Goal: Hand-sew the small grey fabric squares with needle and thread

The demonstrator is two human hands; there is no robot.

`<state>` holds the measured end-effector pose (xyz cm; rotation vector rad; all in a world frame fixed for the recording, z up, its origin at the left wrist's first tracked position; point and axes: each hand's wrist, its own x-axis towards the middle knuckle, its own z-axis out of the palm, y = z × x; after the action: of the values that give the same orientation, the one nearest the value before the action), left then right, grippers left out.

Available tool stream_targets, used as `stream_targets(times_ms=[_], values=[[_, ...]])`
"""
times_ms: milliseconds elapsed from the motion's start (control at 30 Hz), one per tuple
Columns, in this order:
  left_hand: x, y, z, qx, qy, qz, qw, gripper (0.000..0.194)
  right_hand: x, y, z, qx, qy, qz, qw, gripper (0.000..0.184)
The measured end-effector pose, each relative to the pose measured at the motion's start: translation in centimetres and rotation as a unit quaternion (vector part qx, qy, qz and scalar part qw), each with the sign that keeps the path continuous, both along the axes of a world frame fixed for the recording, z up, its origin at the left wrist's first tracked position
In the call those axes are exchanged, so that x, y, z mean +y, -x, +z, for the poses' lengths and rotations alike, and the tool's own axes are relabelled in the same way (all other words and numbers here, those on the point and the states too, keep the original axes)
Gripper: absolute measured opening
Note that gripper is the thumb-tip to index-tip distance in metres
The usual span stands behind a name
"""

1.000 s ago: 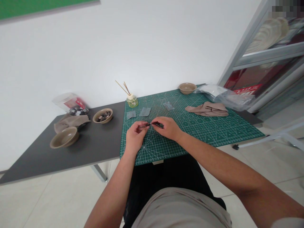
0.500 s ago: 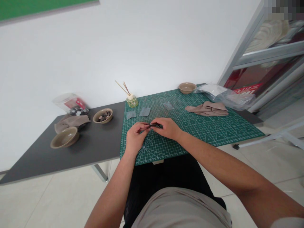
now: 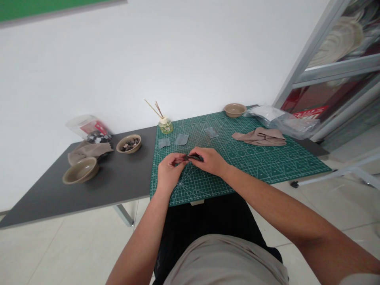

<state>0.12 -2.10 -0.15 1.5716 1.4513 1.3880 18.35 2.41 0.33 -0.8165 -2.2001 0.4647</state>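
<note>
1. The green cutting mat (image 3: 204,186) is the landmark; the small dark piece (image 3: 196,157) is held above its near half, between the person's two hands. Its exact shape is too small to tell.
2. The left hand (image 3: 169,170) pinches the piece's left end between thumb and fingers.
3. The right hand (image 3: 210,161) pinches it from the other side, fingers curled, the fingertips of both hands close together.
4. Beyond the hands, on the mat, lie the left packet (image 3: 164,143), the middle packet (image 3: 181,139) and the clear packet (image 3: 210,131).
5. At the mat's far left corner stands the reed diffuser (image 3: 165,126).
6. On the mat's right part lies the crumpled brown cloth (image 3: 263,137); at its far right are the small bowl (image 3: 235,111) and the plastic bag (image 3: 277,118).
7. Left of the mat, on the dark table (image 3: 118,178), are the bowl of pieces (image 3: 128,145), the larger bowl (image 3: 80,172), the grey-brown cloth (image 3: 89,151) and the clear container (image 3: 86,126).
</note>
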Motion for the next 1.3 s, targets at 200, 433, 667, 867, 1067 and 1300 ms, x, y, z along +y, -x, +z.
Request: stream_targets(times_ms=[200, 433, 667, 867, 1067, 1300], values=[[0.03, -0.02, 0.01, -0.012, 0.012, 0.002, 1.0, 0.027, 0.06, 0.03, 0.03, -0.011, -0.007, -0.017, 1.0, 0.01], [0.07, 0.13, 0.19, 0.042, -0.024, 0.0, 0.999, 0.017, 0.03, 0.07, 0.01, -0.024, -0.014, -0.002, 1.0, 0.011], [0.03, 0.07, 0.21, 0.045, -0.017, 0.008, 0.999, 0.018, 0.02, 0.11, 0.05, -0.029, -0.023, -0.011, 0.999, 0.011], [0.18, 0.17, -0.3, 0.014, -0.01, -0.012, 1.0, 0.019, 0.03, 0.09, 0.02, -0.024, -0.038, 0.004, 0.999, 0.012], [0.04, 0.07, -0.12, -0.016, 0.015, -0.009, 1.0, 0.024, 0.06, 0.09, 0.01, -0.021, -0.046, -0.007, 0.999, 0.009], [0.08, -0.21, 0.54, -0.037, 0.022, -0.012, 0.999, 0.033, 0.05, 0.09, -0.17, -0.006, -0.065, -0.024, 0.998, 0.01]])
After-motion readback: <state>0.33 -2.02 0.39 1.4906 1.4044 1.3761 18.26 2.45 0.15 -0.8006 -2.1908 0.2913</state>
